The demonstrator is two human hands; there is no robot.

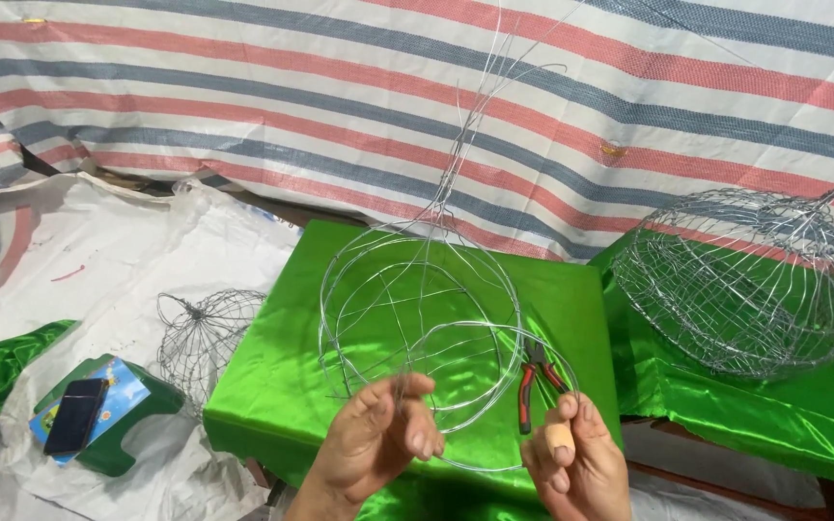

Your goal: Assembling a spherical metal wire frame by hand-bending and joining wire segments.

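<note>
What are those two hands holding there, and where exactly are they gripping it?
Both hold a round wire frame. The left hand pinches it at the lower rim, where wires meet; the right hand grips a loose wire hoop at its right edge.

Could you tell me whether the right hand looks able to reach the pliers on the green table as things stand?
Probably yes: the pliers lie just beyond the right hand, nothing covering them. But that hand is pinching the wire ring, so it would likely need to let go first.

Both hands hold a wire frame (417, 318) above the green-draped bench (272, 386): left hand (378, 439) pinches its lower wires, right hand (576, 458) grips a loop. Red-handled pliers (533, 381) lie on the bench just behind the right hand. A finished wire basket (740, 280) sits well right of the frame.
</note>
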